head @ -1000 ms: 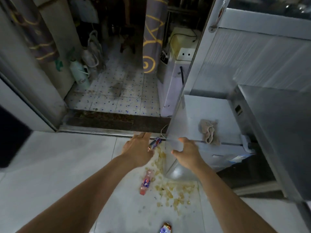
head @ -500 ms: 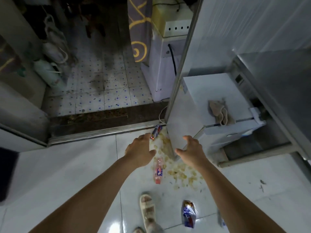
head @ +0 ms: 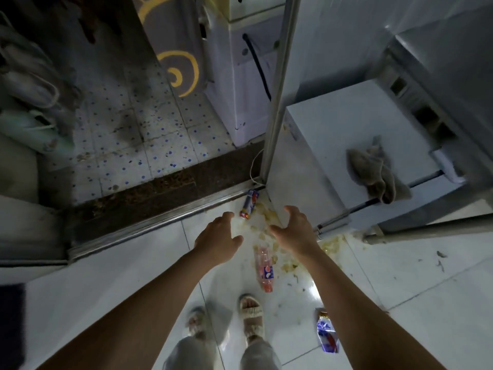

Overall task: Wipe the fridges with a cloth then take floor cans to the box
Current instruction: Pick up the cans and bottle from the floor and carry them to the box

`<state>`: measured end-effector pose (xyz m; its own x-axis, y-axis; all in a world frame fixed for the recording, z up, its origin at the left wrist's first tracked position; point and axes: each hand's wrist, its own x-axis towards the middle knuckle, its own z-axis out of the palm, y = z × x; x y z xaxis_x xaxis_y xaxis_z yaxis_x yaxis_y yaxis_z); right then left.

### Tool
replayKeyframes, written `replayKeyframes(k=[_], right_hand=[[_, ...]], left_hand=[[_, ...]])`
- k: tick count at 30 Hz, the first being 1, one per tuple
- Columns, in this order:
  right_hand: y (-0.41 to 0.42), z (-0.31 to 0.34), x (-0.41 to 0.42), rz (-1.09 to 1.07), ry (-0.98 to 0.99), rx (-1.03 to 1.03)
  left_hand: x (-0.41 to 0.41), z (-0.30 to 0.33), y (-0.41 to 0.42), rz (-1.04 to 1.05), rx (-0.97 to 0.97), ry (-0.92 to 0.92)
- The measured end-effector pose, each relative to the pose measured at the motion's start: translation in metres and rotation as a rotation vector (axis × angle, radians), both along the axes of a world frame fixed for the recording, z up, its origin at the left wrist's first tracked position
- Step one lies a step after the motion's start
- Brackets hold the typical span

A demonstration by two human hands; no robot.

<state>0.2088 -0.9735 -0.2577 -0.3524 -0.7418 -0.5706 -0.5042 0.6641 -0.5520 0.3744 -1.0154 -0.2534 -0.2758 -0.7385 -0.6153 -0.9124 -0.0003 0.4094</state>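
Note:
A blue and red can lies on the white floor against the metal door sill. Just below it, my left hand and my right hand hover side by side, fingers spread, holding nothing. A pink plastic bottle lies on the floor under my right hand. A crushed blue can lies beside my right forearm. A grey-brown cloth sits crumpled on top of the small white fridge.
Yellowish spilled mess spreads over the tiles by the fridge's corner. A metal door frame post rises beside the fridge. A larger steel fridge stands at right. My sandalled feet are below. Beyond the sill is a dotted tile floor.
The view has tipped downward and closer to the floor. Both hands have lowered toward the can by the sill, and my feet have come into sight.

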Motion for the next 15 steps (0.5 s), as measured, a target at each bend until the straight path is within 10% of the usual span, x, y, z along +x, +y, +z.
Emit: replayKeyframes(k=[15], right_hand=[[-0.067, -0.141, 0.077, -0.399, -0.037, 0.136]], left_hand=[[0.033, -0.163, -0.132, -0.250, 0.138, -0.038]])
